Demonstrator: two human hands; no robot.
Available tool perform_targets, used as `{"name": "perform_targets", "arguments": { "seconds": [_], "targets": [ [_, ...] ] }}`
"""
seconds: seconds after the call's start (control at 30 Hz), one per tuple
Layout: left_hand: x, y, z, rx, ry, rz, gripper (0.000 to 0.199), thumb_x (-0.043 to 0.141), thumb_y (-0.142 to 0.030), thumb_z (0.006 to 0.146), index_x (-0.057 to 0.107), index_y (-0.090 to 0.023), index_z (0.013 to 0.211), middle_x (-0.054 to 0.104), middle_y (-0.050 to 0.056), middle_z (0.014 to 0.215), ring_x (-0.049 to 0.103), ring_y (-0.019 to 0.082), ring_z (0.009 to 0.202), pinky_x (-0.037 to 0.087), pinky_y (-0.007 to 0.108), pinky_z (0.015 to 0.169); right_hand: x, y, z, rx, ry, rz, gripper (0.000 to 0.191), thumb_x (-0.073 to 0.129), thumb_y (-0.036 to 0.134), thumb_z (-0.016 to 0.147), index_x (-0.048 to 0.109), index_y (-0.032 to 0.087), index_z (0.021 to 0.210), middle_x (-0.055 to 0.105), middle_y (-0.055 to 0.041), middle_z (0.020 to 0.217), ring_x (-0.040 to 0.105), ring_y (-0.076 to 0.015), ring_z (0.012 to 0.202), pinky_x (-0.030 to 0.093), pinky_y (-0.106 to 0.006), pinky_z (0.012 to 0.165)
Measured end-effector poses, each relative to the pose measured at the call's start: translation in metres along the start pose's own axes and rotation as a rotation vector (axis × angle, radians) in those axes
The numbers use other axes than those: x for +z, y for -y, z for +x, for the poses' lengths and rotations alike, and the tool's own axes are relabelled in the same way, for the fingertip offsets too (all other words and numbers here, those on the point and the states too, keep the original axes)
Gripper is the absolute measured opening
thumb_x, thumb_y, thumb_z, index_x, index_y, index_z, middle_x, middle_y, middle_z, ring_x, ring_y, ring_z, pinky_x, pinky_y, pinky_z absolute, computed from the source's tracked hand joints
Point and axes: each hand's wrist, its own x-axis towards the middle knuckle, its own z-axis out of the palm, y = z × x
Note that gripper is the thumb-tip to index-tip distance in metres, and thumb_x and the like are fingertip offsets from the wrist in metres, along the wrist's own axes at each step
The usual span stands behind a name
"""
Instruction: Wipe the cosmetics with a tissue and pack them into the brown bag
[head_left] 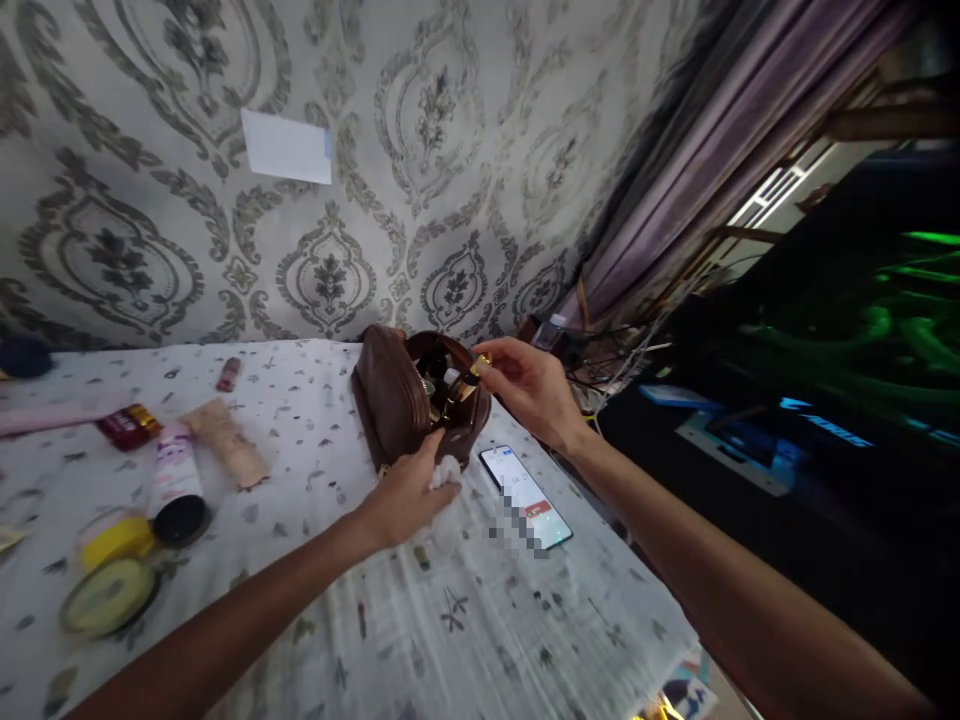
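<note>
A brown cosmetic bag point(390, 400) lies on the cloth with its zipped mouth open toward the right. Small bottles and gold-coloured items show inside it. My left hand point(405, 495) is closed around a crumpled white tissue point(445, 472), its thumb against the bag's lower rim. At the right side of the opening, my right hand point(532, 390) pinches a small item with a shiny gold end point(482, 364); the bag's shadow hides the rest of it. A phone point(527, 500) with a lit screen lies just below the bag.
To the left lie a white tube with a black cap point(177, 480), a beige tube point(226, 440), a dark red packet point(129, 427), a yellow jar point(115, 540) and a round greenish lid or jar point(109, 596). A small pinkish tube point(229, 374) lies nearer the patterned wall point(330, 250).
</note>
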Motion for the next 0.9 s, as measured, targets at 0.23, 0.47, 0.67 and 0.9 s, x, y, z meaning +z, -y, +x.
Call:
{"name": "perform_targets", "arguments": {
  "seconds": [0.23,0.47,0.67,0.9],
  "targets": [
    [0.013,0.021,-0.006,0.011,0.111,0.206,0.066,0.047,-0.025,0.093,0.024,-0.021,0.155,0.071,0.003,0.087,0.069,0.025,0.088,0.051,0.036,0.085,0.001,-0.015,0.002,-0.015,0.261,-0.535,0.011,0.064,0.025,0.087,0.071,0.018,0.092,0.071,-0.0039,0.082,0.062,-0.0154,0.07,0.044,-0.025,0.066],
    [0.017,0.024,-0.002,-0.014,0.169,0.372,0.07,0.044,-0.023,0.096,0.013,-0.02,0.158,0.072,0.003,0.086,0.069,0.024,0.076,0.052,0.036,0.077,0.011,-0.02,0.002,0.007,0.435,-0.766,0.008,0.069,0.026,0.087,0.072,0.019,0.089,0.069,-0.0055,0.086,0.06,-0.0185,0.084,0.038,-0.026,0.069],
    [0.018,0.027,-0.007,0.027,0.139,0.351,0.068,0.044,-0.024,0.096,0.013,-0.024,0.157,0.073,0.004,0.094,0.07,0.024,0.085,0.052,0.035,0.08,0.018,-0.022,0.004,-0.07,0.54,-0.829,0.011,0.071,0.027,0.088,0.073,0.017,0.089,0.071,-0.0076,0.085,0.055,-0.0234,0.095,0.032,-0.033,0.081],
    [0.016,0.021,-0.007,-0.017,0.165,0.359,0.069,0.044,-0.024,0.096,0.013,-0.023,0.158,0.073,0.005,0.091,0.07,0.024,0.079,0.051,0.034,0.076,0.021,-0.009,0.009,-0.049,0.689,-0.949,0.01,0.066,0.021,0.09,0.073,0.015,0.087,0.074,-0.0092,0.097,0.052,-0.0264,0.107,0.027,-0.038,0.087]
  ]
}}
